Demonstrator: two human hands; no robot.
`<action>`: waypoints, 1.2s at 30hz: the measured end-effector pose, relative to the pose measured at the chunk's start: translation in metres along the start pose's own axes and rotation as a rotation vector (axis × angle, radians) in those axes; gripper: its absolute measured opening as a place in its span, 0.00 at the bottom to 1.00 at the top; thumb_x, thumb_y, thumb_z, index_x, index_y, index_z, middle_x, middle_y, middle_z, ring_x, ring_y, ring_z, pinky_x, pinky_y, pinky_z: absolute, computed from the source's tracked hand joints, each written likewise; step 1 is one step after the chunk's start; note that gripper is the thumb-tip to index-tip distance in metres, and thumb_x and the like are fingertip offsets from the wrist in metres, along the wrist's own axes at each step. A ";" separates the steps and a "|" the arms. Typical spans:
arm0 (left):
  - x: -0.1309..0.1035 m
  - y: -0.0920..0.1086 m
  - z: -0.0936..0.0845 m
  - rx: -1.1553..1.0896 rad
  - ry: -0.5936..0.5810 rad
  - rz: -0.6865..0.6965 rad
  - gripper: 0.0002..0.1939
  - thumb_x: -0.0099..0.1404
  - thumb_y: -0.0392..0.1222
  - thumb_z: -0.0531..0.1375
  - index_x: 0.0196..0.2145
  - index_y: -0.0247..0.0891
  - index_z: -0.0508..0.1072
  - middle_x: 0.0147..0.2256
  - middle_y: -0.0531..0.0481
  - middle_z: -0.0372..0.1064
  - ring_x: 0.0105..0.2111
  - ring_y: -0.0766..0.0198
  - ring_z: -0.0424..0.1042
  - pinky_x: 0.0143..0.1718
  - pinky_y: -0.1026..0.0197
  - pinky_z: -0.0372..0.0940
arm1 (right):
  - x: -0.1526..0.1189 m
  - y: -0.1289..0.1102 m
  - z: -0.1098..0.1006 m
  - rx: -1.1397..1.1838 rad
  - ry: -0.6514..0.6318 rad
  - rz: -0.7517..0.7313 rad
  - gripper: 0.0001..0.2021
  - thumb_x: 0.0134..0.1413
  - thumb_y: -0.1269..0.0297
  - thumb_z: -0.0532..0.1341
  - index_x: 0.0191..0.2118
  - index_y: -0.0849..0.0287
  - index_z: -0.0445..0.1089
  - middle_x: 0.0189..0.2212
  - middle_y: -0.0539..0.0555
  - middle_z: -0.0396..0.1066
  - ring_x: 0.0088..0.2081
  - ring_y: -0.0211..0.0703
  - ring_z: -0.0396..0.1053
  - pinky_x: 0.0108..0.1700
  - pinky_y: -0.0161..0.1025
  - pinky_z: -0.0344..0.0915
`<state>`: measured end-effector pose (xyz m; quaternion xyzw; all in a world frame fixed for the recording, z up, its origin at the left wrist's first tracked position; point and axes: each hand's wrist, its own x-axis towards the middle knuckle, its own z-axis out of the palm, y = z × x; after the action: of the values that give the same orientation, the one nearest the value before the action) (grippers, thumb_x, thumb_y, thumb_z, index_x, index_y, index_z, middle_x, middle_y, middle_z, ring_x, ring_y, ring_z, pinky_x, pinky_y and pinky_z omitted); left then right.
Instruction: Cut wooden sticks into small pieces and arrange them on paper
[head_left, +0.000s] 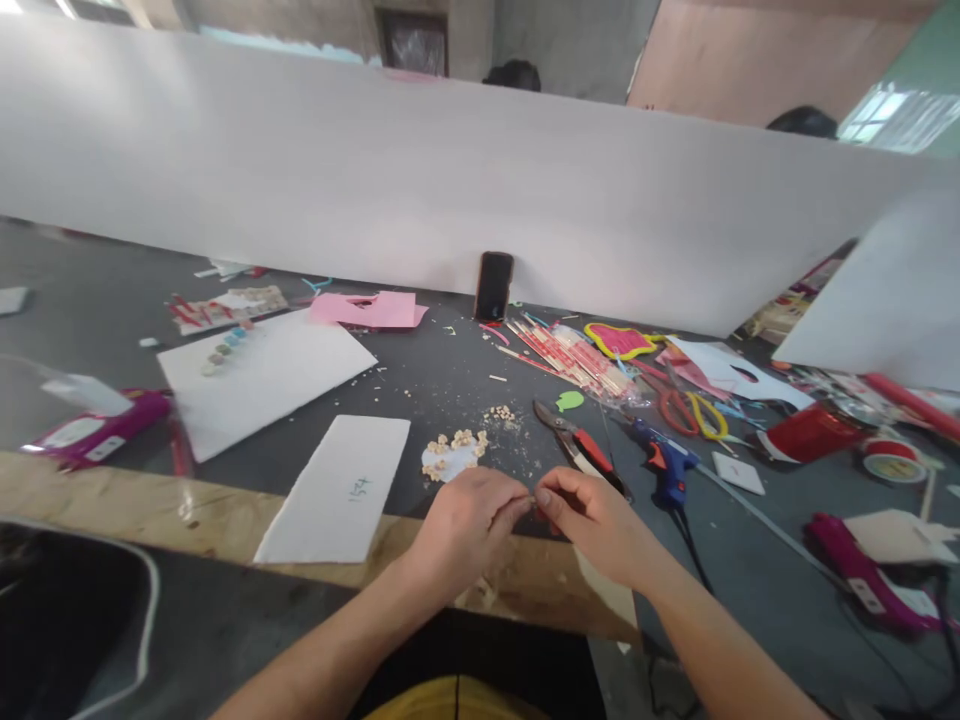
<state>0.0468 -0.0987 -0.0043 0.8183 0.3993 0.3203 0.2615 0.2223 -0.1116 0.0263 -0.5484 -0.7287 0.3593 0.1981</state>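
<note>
Because fine handling apparently needs steadying, left hand (469, 515) and right hand (600, 520) meet, fingertips pinched, anything between them too small to identify, with white paper piece (454, 461) edged in beige chips (481, 438) just beyond, presumably for reach.

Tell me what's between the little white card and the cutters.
A scatter of pale bits and crumbs lies between the little white card and the cutters, as the head view shows.

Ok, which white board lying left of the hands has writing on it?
The smaller board, nearer the left hand; the bigger board beyond it carries small blocks.
</note>
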 end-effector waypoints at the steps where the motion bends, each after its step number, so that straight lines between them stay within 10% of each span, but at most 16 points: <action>1: -0.001 0.001 0.004 0.025 0.007 0.023 0.10 0.64 0.36 0.52 0.29 0.38 0.72 0.29 0.50 0.72 0.32 0.62 0.68 0.36 0.62 0.58 | -0.004 0.003 0.001 0.022 0.004 0.005 0.13 0.58 0.55 0.49 0.32 0.57 0.65 0.22 0.46 0.62 0.25 0.34 0.61 0.27 0.31 0.57; 12: 0.001 0.027 0.019 -0.460 0.179 -0.096 0.06 0.60 0.37 0.59 0.30 0.40 0.76 0.31 0.47 0.74 0.34 0.59 0.70 0.38 0.61 0.61 | -0.030 0.022 0.006 0.024 0.143 -0.090 0.14 0.61 0.57 0.46 0.37 0.56 0.65 0.29 0.49 0.68 0.30 0.35 0.65 0.30 0.32 0.63; 20: 0.001 0.023 0.023 -1.126 0.091 -0.488 0.03 0.55 0.37 0.63 0.26 0.35 0.72 0.26 0.50 0.73 0.28 0.68 0.68 0.32 0.67 0.60 | -0.011 0.067 -0.016 -0.419 0.421 0.021 0.10 0.50 0.67 0.57 0.40 0.58 0.67 0.46 0.61 0.62 0.51 0.58 0.52 0.51 0.56 0.50; 29: 0.001 0.015 0.020 -1.343 0.079 -0.585 0.06 0.50 0.33 0.65 0.25 0.34 0.70 0.25 0.50 0.73 0.25 0.69 0.70 0.31 0.67 0.62 | 0.019 0.077 -0.023 -0.366 0.358 0.088 0.06 0.50 0.64 0.58 0.33 0.60 0.66 0.36 0.55 0.65 0.42 0.45 0.61 0.47 0.46 0.56; 36: -0.002 0.006 0.016 -1.340 0.075 -0.579 0.07 0.50 0.33 0.65 0.23 0.35 0.69 0.24 0.51 0.72 0.24 0.69 0.70 0.30 0.66 0.62 | -0.022 0.072 -0.044 0.086 0.338 0.146 0.19 0.56 0.47 0.46 0.32 0.56 0.64 0.25 0.50 0.65 0.27 0.38 0.63 0.29 0.36 0.61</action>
<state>0.0606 -0.1062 -0.0109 0.3326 0.3269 0.4418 0.7664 0.3062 -0.1090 0.0046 -0.6434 -0.6272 0.3062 0.3145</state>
